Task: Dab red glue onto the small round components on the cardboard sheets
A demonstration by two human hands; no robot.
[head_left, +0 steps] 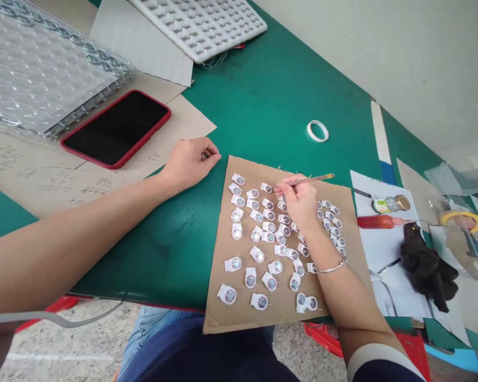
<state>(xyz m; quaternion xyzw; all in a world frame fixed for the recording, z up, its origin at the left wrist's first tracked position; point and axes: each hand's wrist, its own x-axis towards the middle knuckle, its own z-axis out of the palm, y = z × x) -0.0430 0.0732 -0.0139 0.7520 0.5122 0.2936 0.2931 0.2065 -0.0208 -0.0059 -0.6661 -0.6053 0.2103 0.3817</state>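
Brown cardboard [219,318] bears the white-tabbed discs [259,301], which, I judge remotely, any dip of the right forearm [342,289] could nudge askew while the right hand [302,204] pinches a slim tool [315,179], the left hand [191,163] curled closed nearby.

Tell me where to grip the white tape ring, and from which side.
I'd pinch the near edge of the white tape ring from above, thumb outside, a finger inside the hole: it looks to lie flat on the green table, its band narrow and its middle open.
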